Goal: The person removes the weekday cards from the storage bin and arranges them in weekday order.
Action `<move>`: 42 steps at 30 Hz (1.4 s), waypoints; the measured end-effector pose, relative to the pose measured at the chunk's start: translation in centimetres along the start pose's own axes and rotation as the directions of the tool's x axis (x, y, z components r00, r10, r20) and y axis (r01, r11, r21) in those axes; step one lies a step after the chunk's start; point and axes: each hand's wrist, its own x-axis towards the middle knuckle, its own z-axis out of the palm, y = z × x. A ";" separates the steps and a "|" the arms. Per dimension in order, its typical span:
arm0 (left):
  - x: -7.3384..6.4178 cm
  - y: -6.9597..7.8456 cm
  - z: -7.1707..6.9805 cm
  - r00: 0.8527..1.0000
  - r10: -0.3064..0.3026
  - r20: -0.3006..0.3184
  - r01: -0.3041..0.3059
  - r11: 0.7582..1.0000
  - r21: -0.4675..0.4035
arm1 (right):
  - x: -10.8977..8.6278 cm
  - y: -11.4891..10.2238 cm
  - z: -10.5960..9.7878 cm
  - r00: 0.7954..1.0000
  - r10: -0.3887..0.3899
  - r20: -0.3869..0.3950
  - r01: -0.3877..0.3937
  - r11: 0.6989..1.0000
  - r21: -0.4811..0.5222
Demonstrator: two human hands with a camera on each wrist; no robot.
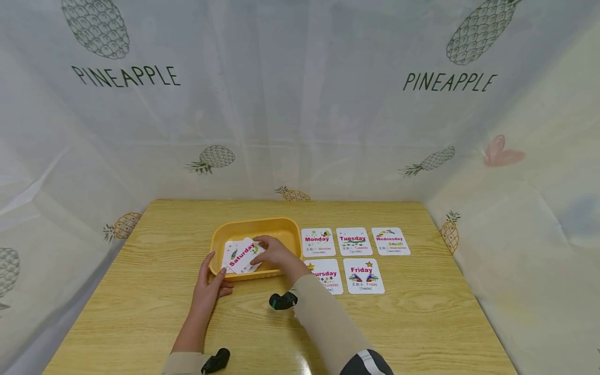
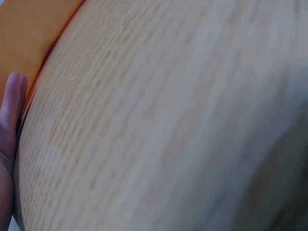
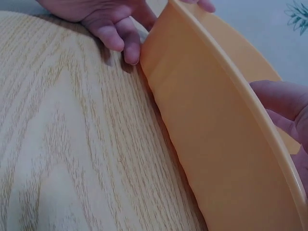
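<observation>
A shallow yellow plastic tray (image 1: 255, 223) lies on the table with a few white word cards inside. The top one is a Saturday card (image 1: 241, 259), tilted and overlapping the card beneath it. My right hand (image 1: 276, 255) reaches over the front rim and pinches the Saturday card's right side between thumb and fingers. At the tray's front-left corner my left hand (image 1: 209, 284) holds the wall, its thumb at the rim. In the right wrist view the tray's outer wall (image 3: 202, 120) hides the cards; the left hand (image 3: 113, 24) shows at its far corner.
Right of the tray, two rows of cards lie face up: Monday (image 1: 319, 250), Tuesday (image 1: 354, 249) and Wednesday (image 1: 391, 248) behind, Thursday (image 1: 333, 284) and Friday (image 1: 364, 285) in front. My right forearm partly covers Thursday. A pineapple-print curtain (image 1: 300, 104) surrounds the wooden table (image 1: 436, 323).
</observation>
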 end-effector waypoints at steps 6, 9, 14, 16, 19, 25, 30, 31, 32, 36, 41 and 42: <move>0.0 -0.1 0.0 1.000 -0.006 0.002 0.006 1.000 -0.007 | 0.1 -0.1 -0.2 0.997 -0.023 -0.067 0.025 0.999 0.028; 0.1 -0.1 0.0 1.000 -0.006 0.006 0.006 1.000 -0.003 | 0.0 -0.3 -0.3 0.994 -0.046 -0.102 0.048 0.999 0.022; 0.2 -0.3 -0.1 1.000 -0.001 0.007 0.001 1.000 -0.001 | -0.1 -0.6 -0.4 0.991 -0.052 -0.124 0.059 0.997 0.054; 0.2 -0.3 -0.1 1.000 0.000 0.011 0.000 1.000 -0.001 | -0.3 -0.7 -0.4 0.990 -0.054 -0.131 0.063 0.996 0.063; 0.2 -0.3 -0.1 1.000 0.003 0.012 -0.003 1.000 0.002 | -0.5 -0.8 -0.4 0.989 -0.068 -0.135 0.074 0.996 0.043; 0.0 0.0 0.0 1.000 0.011 0.012 -0.011 1.000 0.008 | -1.1 -1.1 -0.4 0.995 -0.043 -0.088 0.048 0.997 0.056; -0.1 0.2 0.0 1.000 -0.001 0.014 0.001 1.000 0.006 | -1.5 -1.0 -0.5 0.995 -0.025 -0.095 0.040 0.987 0.154; -0.1 0.3 0.1 1.000 -0.001 0.014 0.001 1.000 0.006 | -1.6 -0.9 -0.6 0.994 -0.028 -0.104 0.046 0.984 0.173; -0.1 0.3 0.1 1.000 -0.005 0.014 0.005 1.000 0.009 | -1.7 -0.9 -0.6 0.993 -0.029 -0.115 0.052 0.978 0.203; -0.1 0.2 0.1 1.000 -0.011 0.009 0.011 1.000 0.009 | -2.7 -0.8 -1.0 0.987 -0.025 -0.157 0.078 0.936 0.342; 0.1 0.1 0.1 1.000 -0.015 0.003 0.015 1.000 0.002 | -4.0 -1.0 -1.4 0.983 -0.022 -0.184 0.107 0.879 0.465; 0.1 0.2 0.1 1.000 -0.017 0.006 0.017 1.000 -0.001 | -4.3 -1.0 -1.6 0.981 -0.022 -0.191 0.113 0.870 0.480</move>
